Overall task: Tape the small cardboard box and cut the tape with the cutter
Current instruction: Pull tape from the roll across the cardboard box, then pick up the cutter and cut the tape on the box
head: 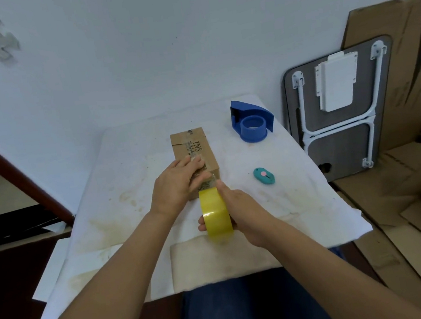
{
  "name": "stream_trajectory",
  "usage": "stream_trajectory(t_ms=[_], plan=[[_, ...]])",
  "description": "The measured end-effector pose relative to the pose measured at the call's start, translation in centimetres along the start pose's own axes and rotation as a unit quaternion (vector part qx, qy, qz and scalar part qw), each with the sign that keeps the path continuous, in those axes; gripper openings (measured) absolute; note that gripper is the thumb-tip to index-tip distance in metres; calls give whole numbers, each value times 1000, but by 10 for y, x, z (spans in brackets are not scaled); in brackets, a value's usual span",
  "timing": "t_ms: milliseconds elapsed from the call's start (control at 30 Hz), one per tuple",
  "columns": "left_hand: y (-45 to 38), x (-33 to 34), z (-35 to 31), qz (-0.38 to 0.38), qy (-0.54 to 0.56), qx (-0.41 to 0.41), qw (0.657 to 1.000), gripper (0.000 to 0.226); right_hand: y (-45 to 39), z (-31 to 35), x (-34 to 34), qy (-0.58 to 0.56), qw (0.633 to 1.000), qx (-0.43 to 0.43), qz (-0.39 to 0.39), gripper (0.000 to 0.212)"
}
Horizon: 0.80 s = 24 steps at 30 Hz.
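Holding the small cardboard box [195, 158] flat at mid-frame, the left hand [177, 183] lies palm-down on the box's near end, fingers spread and pressing on the lid, closed on nothing. The box's long axis runs from the lower centre of the frame toward the upper centre, tilted slightly left. The right hand [241, 215] is clamped around the yellow tape roll [216, 213], which stands on edge just below the box's near end; a short clear strip of tape [206, 180] bridges roll to box, so roll and box axis are nearly in line.

The cutter [264, 175], a small teal piece with a pink button, lies on the white counter [128, 197] to the right of the box, right of centre in the frame, apart from both hands. It is plainly nearer the right hand than the left. Judgement: the cut falls across the bridging strip, and the right hand is better placed to fetch the cutter, though it is presently occupied by the roll. A blue tape dispenser [252, 124] stands farther up and right, unused.
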<state>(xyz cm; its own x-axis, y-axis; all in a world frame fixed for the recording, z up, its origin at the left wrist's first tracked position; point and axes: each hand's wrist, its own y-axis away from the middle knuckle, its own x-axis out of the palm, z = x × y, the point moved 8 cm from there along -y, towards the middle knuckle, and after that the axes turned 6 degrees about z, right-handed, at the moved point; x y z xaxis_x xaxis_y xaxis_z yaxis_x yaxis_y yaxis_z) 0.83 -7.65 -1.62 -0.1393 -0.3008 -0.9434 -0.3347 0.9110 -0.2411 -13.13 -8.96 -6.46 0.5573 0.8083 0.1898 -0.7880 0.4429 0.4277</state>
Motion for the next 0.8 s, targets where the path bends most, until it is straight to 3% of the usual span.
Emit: stream_trajectory(t_ms=[133,233,367,467,533,667,800], plan=[[2,1,-2,0,-6,0,1000,52,-7,-2,-4,35,999,0,-34,61],[2,2,-2,-2,-4,-2,1000,49,-14,-5,-13,98,992,8,-77,83],[2,4,1,-8,7,-1,1000,44,-5,22,-44,210,962,-72,-158,46],[2,1,0,-14,13,1,1000,43,-4,44,-93,339,896,-105,-266,21],[1,1,0,-10,12,1,1000,43,-13,47,-120,413,857,-80,-296,27],[2,1,2,-14,10,0,1000,43,-31,37,-140,533,800,-10,-275,39],[3,0,0,-3,17,-4,1000,44,-30,38,-134,539,796,-49,-271,23]])
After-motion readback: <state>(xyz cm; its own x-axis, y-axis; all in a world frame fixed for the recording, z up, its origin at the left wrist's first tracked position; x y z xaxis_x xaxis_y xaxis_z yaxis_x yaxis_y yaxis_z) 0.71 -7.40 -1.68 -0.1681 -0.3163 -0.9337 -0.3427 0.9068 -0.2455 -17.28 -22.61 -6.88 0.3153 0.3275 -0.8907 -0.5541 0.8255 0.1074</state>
